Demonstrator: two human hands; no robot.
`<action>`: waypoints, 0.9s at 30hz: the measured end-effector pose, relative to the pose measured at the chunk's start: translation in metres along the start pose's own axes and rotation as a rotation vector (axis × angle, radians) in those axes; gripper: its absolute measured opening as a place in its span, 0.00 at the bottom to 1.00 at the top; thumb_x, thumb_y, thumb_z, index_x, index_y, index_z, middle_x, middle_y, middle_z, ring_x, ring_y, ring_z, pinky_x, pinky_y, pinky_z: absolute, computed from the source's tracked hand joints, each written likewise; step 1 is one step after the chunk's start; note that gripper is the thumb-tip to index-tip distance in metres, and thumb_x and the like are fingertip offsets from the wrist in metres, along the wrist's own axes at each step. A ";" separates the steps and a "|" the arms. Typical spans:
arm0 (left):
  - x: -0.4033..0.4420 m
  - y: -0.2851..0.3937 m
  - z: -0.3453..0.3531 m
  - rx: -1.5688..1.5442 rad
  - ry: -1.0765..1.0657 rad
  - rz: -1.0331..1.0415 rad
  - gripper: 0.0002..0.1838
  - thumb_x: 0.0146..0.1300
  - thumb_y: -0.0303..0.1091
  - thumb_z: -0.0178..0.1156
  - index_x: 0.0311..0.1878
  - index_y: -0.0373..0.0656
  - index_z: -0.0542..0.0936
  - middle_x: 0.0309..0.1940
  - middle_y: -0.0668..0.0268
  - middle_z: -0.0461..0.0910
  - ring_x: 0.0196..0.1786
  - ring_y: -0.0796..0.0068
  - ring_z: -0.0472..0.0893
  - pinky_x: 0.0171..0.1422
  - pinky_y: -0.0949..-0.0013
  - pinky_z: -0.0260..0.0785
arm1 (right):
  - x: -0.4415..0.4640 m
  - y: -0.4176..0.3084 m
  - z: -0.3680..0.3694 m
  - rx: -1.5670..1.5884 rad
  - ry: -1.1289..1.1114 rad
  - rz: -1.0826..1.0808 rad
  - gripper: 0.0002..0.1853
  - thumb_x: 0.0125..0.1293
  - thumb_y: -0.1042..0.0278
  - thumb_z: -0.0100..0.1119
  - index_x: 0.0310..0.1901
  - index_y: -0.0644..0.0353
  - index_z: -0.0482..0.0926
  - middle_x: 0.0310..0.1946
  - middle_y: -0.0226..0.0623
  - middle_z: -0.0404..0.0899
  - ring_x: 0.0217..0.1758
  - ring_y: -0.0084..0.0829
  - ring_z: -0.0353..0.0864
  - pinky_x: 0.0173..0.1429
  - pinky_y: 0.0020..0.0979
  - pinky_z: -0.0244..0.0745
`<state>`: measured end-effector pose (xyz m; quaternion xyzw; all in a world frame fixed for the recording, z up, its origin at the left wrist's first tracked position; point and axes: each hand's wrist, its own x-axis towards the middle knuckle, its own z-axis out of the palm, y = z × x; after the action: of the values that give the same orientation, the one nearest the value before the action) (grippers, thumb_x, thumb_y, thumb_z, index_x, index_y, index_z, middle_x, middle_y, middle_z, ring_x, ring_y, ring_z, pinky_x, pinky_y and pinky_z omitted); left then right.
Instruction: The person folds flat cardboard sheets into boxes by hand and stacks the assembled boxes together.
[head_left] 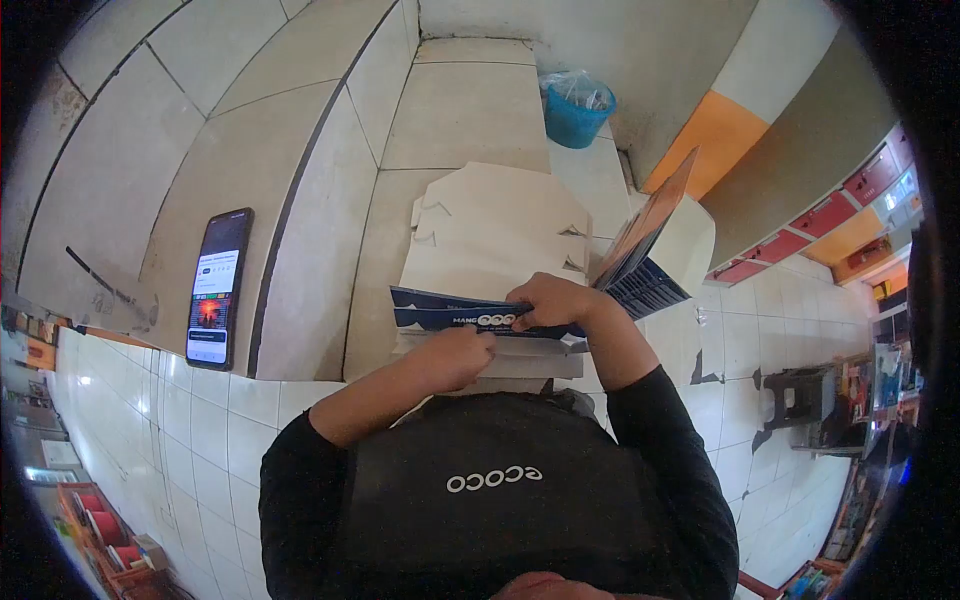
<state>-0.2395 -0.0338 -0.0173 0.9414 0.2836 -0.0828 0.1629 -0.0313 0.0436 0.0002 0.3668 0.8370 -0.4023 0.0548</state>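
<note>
A blue printed cardboard box panel [425, 315] with white lettering lies folded up along the near edge of a pale flat cardboard sheet [490, 220]. My right hand [553, 300] grips its upper edge right of the middle, fingers curled over the print. At the near side, my left hand [465, 357] is closed against the panel's lower edge, its fingertips partly hidden. More pale cardboard shows beneath both hands.
Folded blue-and-orange cardboard pieces [645, 265] stand upright at the right. A phone [218, 290] with its screen lit lies on the raised tiled ledge [270, 200] at left. A blue bucket [577, 122] with a plastic liner stands at the back; a dark stool [800, 397] is far right.
</note>
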 end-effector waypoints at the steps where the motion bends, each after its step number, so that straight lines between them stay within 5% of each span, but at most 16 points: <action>1: 0.000 0.004 -0.002 -0.020 -0.003 -0.036 0.15 0.46 0.31 0.63 0.39 0.37 0.78 0.41 0.60 0.72 0.44 0.59 0.76 0.45 0.60 0.74 | 0.000 0.000 0.000 -0.006 -0.001 0.002 0.20 0.50 0.58 0.65 0.45 0.58 0.79 0.36 0.50 0.80 0.43 0.48 0.78 0.48 0.41 0.70; 4: 0.003 0.007 0.008 -0.066 -0.051 -0.122 0.12 0.45 0.29 0.63 0.35 0.36 0.79 0.41 0.57 0.73 0.44 0.58 0.76 0.45 0.60 0.74 | 0.000 -0.001 -0.001 -0.018 -0.010 0.003 0.20 0.50 0.58 0.65 0.45 0.58 0.79 0.36 0.49 0.80 0.43 0.48 0.78 0.48 0.41 0.70; 10: 0.005 -0.001 0.024 0.036 0.012 0.057 0.10 0.47 0.31 0.60 0.32 0.36 0.80 0.34 0.55 0.76 0.39 0.56 0.79 0.42 0.57 0.74 | 0.002 0.000 -0.002 0.015 -0.033 -0.005 0.20 0.50 0.59 0.65 0.44 0.59 0.79 0.35 0.48 0.80 0.40 0.44 0.79 0.45 0.40 0.70; 19: 0.017 -0.045 -0.023 -0.282 -0.051 0.182 0.16 0.48 0.32 0.54 0.42 0.46 0.82 0.27 0.53 0.80 0.29 0.55 0.79 0.37 0.57 0.72 | 0.005 0.003 -0.004 0.074 -0.075 0.003 0.18 0.52 0.60 0.64 0.43 0.61 0.79 0.30 0.44 0.81 0.34 0.36 0.79 0.40 0.35 0.69; 27: 0.022 -0.058 -0.042 -0.522 -0.215 0.137 0.18 0.53 0.39 0.62 0.49 0.55 0.81 0.30 0.57 0.81 0.31 0.65 0.79 0.40 0.64 0.69 | 0.006 -0.002 -0.007 0.036 -0.098 0.049 0.20 0.49 0.60 0.65 0.43 0.63 0.80 0.34 0.44 0.82 0.37 0.37 0.81 0.44 0.35 0.72</action>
<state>-0.2510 0.0378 0.0018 0.8704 0.2124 -0.0950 0.4339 -0.0353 0.0515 0.0042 0.3679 0.8168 -0.4334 0.0988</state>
